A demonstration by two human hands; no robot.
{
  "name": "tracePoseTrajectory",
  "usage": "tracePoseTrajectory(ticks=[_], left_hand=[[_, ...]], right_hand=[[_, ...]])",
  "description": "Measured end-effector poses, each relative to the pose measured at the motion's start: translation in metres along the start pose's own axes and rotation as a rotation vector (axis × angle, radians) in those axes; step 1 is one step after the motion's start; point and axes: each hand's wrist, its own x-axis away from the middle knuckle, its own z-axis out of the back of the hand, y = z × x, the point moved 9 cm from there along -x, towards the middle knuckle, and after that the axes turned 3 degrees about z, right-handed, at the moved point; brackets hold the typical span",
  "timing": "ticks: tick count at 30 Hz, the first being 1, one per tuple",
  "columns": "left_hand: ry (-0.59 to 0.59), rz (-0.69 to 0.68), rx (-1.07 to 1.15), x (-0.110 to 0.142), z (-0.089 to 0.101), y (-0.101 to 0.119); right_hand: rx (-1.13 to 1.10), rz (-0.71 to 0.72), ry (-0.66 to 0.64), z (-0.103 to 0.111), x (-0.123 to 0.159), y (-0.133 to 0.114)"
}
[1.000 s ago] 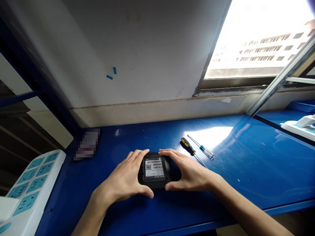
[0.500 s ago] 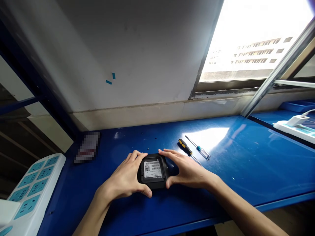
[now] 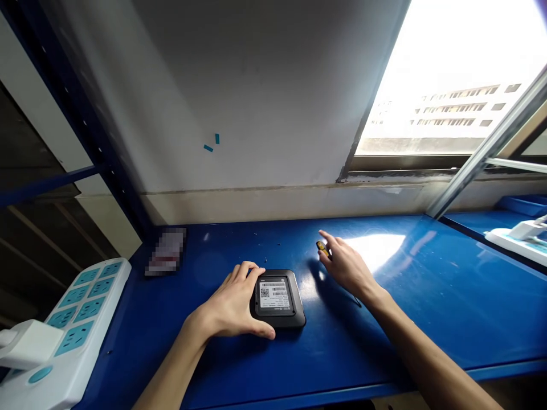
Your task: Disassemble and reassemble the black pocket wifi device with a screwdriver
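A small black square device (image 3: 278,298) lies bottom-up on the blue table (image 3: 427,307), showing a white label with a QR code. My left hand (image 3: 233,304) rests against its left side, thumb along the near edge and fingers curled over the far corner. My right hand (image 3: 344,263) hovers to the right of the device, fingers apart, over the yellow-and-black handle of a screwdriver (image 3: 322,248). The hand hides most of that screwdriver, and the fingers do not close on it.
A white power strip with teal sockets (image 3: 64,330) juts in at the lower left. A blurred-out small item (image 3: 166,257) lies at the table's back left. Another power strip (image 3: 519,236) sits on the adjoining table at right. A wall and window close the back.
My right hand has left the device and moved right and away to the screwdriver. My left hand stays on the device. The second, blue-handled screwdriver no longer shows.
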Motion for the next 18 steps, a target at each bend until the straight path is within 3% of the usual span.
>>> tracePoseTrajectory(ticks=[2,4,6,9,14,18], left_hand=[[0.003,-0.005,0.004,0.0,0.0,0.0],[0.003,-0.009,0.01,0.0,0.001,0.0],[0.002,-0.013,0.018,0.0,0.002,0.002],[0.004,-0.01,0.024,0.0,0.002,0.003],[0.002,-0.014,0.008,-0.001,0.0,0.001],[0.015,-0.023,0.012,-0.002,0.0,0.0]], right_hand=[[-0.136,-0.041,0.146,0.017,-0.005,0.003],[-0.426,-0.097,0.336,0.031,-0.003,0.01],[-0.698,-0.141,0.425,0.033,0.001,0.017],[-0.781,-0.148,0.447,0.034,0.007,0.014],[-0.823,-0.106,0.611,0.057,0.017,0.004],[-0.841,-0.109,0.477,0.037,0.008,-0.006]])
